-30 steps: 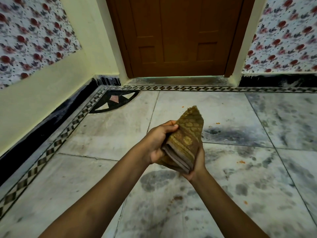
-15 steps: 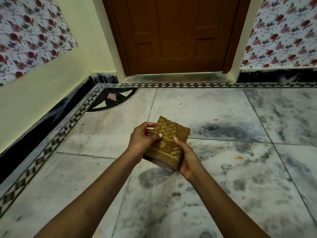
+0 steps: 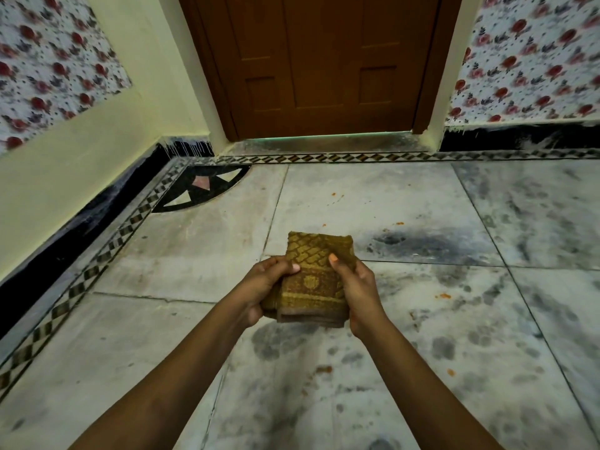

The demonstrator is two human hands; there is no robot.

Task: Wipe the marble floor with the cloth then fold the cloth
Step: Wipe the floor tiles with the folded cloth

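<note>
A mustard-brown patterned cloth (image 3: 315,271), folded into a thick small rectangle, is held flat above the grey-veined marble floor (image 3: 422,319) in the middle of the view. My left hand (image 3: 264,284) grips its left edge, thumb lying on top. My right hand (image 3: 355,287) grips the right edge, thumb pressing on the upper face. The stacked folded layers show along the near edge. Both forearms reach in from the bottom.
A brown wooden door (image 3: 321,60) stands shut straight ahead. Cream walls with floral panels (image 3: 48,60) rise left and right, above a black skirting and a chequered border (image 3: 97,264). Small orange specks (image 3: 443,296) and dark marks lie on the floor tiles.
The cloth went from standing upright and angled between my hands to lying flat and squared, with both thumbs now on top. My hands shifted apart to its two side edges.
</note>
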